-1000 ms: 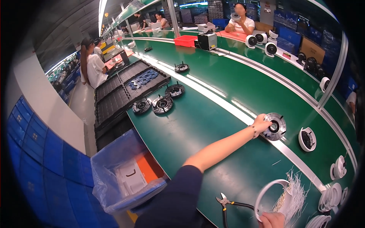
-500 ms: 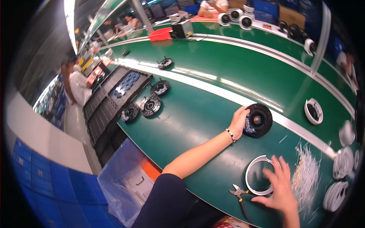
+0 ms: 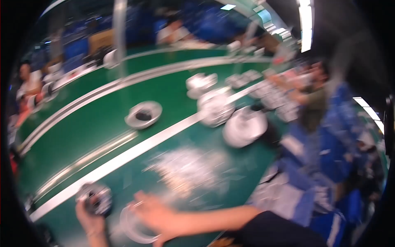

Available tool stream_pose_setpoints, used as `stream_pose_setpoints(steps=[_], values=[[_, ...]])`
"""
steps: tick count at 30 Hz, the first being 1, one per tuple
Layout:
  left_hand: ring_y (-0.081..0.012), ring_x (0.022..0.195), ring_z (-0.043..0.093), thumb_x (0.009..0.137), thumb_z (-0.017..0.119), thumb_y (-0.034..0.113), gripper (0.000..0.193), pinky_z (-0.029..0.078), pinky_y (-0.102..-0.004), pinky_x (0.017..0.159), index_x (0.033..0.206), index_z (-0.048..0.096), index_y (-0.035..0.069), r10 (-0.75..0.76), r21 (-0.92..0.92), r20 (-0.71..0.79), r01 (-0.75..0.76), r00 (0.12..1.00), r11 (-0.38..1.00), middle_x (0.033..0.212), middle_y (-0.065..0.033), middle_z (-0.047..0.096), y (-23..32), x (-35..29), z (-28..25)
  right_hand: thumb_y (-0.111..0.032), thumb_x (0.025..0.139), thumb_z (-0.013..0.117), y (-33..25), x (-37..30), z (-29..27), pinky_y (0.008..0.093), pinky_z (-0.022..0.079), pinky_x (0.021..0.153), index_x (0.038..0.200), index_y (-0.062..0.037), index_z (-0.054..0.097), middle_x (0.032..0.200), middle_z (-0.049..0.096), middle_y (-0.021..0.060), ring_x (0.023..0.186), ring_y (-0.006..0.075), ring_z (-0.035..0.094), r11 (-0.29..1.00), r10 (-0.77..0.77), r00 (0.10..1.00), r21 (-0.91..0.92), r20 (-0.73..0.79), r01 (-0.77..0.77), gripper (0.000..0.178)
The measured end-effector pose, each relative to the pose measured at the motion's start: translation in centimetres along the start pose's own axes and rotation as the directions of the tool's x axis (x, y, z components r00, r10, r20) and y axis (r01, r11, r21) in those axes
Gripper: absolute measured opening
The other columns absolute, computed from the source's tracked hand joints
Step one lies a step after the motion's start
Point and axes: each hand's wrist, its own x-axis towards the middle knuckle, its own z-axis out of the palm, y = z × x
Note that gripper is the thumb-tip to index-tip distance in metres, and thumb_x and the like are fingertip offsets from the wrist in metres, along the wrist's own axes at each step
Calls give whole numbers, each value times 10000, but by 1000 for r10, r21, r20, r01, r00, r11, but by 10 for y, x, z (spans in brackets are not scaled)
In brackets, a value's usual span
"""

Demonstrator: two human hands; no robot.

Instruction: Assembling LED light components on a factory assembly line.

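Motion blur smears the view. At the lower left, my left hand [image 3: 90,221] grips a round black plastic part [image 3: 101,201] by its edge. Beside it on the green bench sits a white plastic ring [image 3: 123,220]. My right hand [image 3: 159,216] reaches over the ring's right side, fingers on the far side and thumb on the near one. Smearing hides whether those fingers touch the ring. The pliers are not discernible.
A heap of thin white plastic strips [image 3: 187,168] lies on the bench. White housings [image 3: 245,128] are stacked farther right, and a white bowl-shaped housing [image 3: 143,115] rests on the green belt [image 3: 103,140]. At the far right a person [image 3: 314,94] sits among blue crates.
My view has swung to the right, bringing the stacked housings and a co-worker into sight. The left hand still holds the black part, and the right hand stays by the white ring.
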Motion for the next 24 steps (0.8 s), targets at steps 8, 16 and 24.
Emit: stream_pose_setpoints(steps=[8, 16, 24], values=[[-179, 977, 558, 899, 476, 242, 347, 451, -333, 883, 1159, 489, 13, 1, -17, -80, -2, 997, 1000, 1110, -88, 561, -35, 20, -38, -263, 402, 838, -10, -6, 5, 463, 307, 974, 1341, 79, 121, 1296, 232, 331, 1193, 427, 296, 983, 180, 980, -25, -91, -183, 1230], [-179, 945, 559, 882, 513, 195, 286, 458, -336, 832, 1108, 514, 20, 58, 90, -68, -52, 996, 995, 1044, -79, 587, -39, -9, 50, -323, 479, 807, 40, -10, -18, 460, 197, 1042, 1351, 41, 115, 1359, 197, 265, 1259, 421, 211, 965, -36, 679, 151, -733, 215, 1172], [-297, 1151, 434, 784, 446, 249, 553, 331, -449, 982, 1264, 383, -17, -216, -221, 493, 362, 843, 906, 1215, -159, 485, -68, 5, 93, -297, 498, 812, 41, -19, -32, 469, 195, 1039, 1365, 22, 78, 1385, 156, 259, 1279, 419, 186, 963, -65, 800, 172, -596, 206, 1180]])
